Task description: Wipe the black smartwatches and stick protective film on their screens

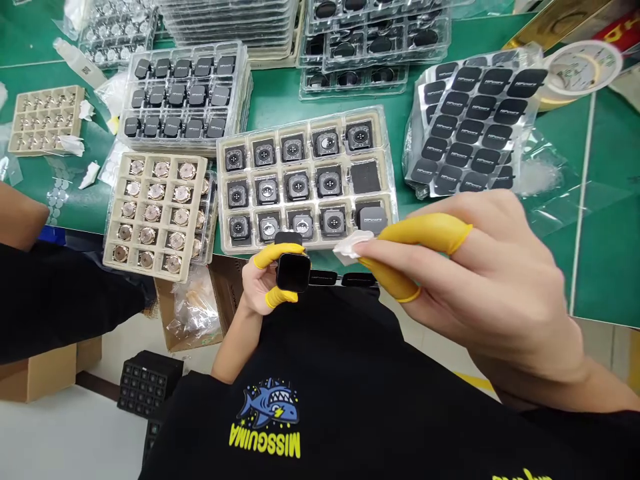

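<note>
My left hand (265,280), with yellow finger cots on thumb and finger, grips a black smartwatch (293,273) by its edges, dark screen facing up. Behind it a small black piece (289,237) shows at the fingertip. Nearer the camera, my right hand (480,280) pinches a crumpled white wipe (353,247) between finger and thumb, also in yellow cots. Beyond both hands lies a beige tray (310,165) of watch bodies, mostly with their sensor backs up. One compartment (365,177) at its right holds no watch, and the one below has a dark printed square (372,217).
Printed black sticker sheets (470,127) and a tape roll (583,67) lie at right. Trays of black squares (183,93) and of round watches (155,213) stand at left. Stacked clear trays (375,43) line the back. Another person's arm (23,210) reaches in at left.
</note>
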A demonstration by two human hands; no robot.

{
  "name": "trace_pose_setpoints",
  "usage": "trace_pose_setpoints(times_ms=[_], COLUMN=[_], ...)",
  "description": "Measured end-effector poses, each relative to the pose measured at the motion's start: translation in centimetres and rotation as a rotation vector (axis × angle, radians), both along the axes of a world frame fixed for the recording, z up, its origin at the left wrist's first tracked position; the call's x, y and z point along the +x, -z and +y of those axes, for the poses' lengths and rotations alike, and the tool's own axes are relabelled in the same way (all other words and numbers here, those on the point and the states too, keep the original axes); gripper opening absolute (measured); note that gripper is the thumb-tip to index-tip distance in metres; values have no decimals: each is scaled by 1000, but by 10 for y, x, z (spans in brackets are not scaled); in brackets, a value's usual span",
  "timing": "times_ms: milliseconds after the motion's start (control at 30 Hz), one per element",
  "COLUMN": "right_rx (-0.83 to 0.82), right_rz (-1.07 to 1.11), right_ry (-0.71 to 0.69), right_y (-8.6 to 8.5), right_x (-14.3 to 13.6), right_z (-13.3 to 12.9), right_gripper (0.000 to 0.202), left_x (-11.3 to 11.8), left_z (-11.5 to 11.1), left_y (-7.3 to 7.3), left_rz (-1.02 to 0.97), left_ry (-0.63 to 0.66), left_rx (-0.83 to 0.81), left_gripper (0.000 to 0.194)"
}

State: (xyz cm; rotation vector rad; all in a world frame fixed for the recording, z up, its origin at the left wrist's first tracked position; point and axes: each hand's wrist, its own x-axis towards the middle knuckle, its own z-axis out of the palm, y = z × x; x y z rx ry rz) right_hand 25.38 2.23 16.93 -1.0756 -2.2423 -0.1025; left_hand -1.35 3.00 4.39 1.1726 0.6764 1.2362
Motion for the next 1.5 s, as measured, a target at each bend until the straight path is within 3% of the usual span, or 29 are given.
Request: trace_pose_setpoints(times_ms=[133,300,500,600,733,900,1033,1200,1333,1500], right_rx=[26,-11,-14,-102,-283,-208,-107,-98,-99,43], right_rz=[-1,-80,-24,29,-83,-126,-110,-67,14,-41], right_ry=[-16,-98,-188,-297,-438,-321,-249,-335,-378,-147], right_y=[0,1,16,18,6,-11,-12,2,19,30], right_x=[-11,-19,-39,-40,-19,5,-1,-21,-35,-52], right_z=[1,3,10,12,13,5,-1,1,4,7], right_gripper=[19,19,29,30,31,31,26,28,28,37], left_x=[2,4,7,6,1,-5,-1,3,0,5], left_z=[-2,1,7,8,4,1,1,1,4,3], left_y=[2,3,6,8,7,-1,2,11,7,9], left_rz=[23,36,51,115,83,47,23,76,147,141], left_ry=[17,0,38,44,12,-22,16,23,62,4], left_rx=[-29,81,191,198,127,59,55,76,197,286], left_gripper=[75,71,67,70,68,70,68,74,58,62])
